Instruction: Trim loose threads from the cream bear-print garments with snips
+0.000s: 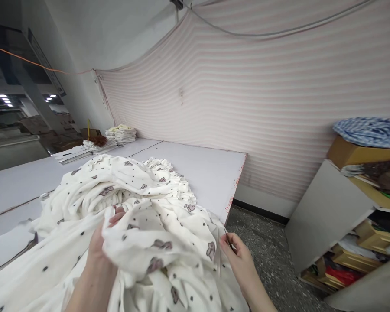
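A big heap of white fabric (169,225) printed with small grey-pink bears and dark dots covers the near part of the table and hangs toward me. My left hand (105,234) is closed on a fold of it, with most of the fingers hidden under the cloth. At the heap's right edge, my right hand (236,250) pinches a thin dark pointed tool (228,237), its tip pointing up and away. Its kind is hard to make out, since the fingers cover most of it. The right fingertips are close beside the cloth; whether they touch it I cannot tell.
The pale table (201,169) ends in a taped right edge. Folded cloth stacks (120,135) lie at its far left. A pink-striped sheet (279,99) hangs along the wall. On the right, a grey cabinet (328,216) with boxes and blue checked cloth (367,132) stands on a speckled floor (269,247).
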Motion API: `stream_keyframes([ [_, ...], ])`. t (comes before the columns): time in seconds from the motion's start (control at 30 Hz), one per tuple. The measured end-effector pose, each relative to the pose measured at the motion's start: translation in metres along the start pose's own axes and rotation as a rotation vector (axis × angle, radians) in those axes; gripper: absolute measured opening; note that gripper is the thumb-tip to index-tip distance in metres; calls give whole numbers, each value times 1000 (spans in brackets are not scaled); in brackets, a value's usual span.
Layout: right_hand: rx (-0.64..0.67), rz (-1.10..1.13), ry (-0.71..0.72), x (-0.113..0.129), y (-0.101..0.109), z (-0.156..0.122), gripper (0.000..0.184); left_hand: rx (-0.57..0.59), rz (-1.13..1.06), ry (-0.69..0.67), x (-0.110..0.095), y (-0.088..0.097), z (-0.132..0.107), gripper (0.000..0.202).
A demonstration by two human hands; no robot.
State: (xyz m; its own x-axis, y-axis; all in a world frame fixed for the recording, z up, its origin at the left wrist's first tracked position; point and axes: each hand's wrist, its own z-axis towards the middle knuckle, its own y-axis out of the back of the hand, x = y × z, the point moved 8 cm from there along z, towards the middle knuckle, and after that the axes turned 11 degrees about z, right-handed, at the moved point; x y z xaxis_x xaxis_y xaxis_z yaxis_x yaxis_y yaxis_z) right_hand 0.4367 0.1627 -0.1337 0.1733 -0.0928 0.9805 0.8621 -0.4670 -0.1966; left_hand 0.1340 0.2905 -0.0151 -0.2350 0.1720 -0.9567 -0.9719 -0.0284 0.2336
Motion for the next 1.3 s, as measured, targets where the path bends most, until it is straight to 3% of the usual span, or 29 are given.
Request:
stream_keyframes([
  [0.07,-8,12,-16,-10,3,9,33,90,22,38,4,-11,1,40],
  [0.17,21,58,-50,-20,-9,17,36,231,118,54,7,-54,-17,30],
  [0.3,114,141,-117,-22,-35,5,39,478,514,-236,-5,-124,-43,41],
  [0.37,157,164,-150,-22,-41,-4,38,518,626,-339,-6,-140,-50,29],
  [0.43,161,123,-99,-17,-38,-7,33,476,666,-348,-3,-137,-51,20],
  [0.57,132,-209,117,-1,-33,-1,33,258,763,-393,0,-110,-54,12],
  [0.67,170,-363,212,7,-48,5,40,81,851,-485,-3,-93,-59,7],
  [0.77,218,-344,271,16,-63,8,25,-69,911,-649,-10,-82,-67,9],
  [0.87,231,-294,278,23,-65,7,16,43,773,-797,-13,-85,-76,17],
  [0.97,216,-274,257,28,-59,3,10,229,660,-794,-7,-92,-83,22],
  [1.07,235,-309,245,37,-56,-4,6,228,679,-861,-6,-96,-92,20],
  [1.17,351,-367,232,46,-61,-13,6,185,654,-881,-6,-93,-95,21],
  [1.3,479,-456,205,54,-68,-20,12,274,611,-937,-11,-95,-98,27],
])
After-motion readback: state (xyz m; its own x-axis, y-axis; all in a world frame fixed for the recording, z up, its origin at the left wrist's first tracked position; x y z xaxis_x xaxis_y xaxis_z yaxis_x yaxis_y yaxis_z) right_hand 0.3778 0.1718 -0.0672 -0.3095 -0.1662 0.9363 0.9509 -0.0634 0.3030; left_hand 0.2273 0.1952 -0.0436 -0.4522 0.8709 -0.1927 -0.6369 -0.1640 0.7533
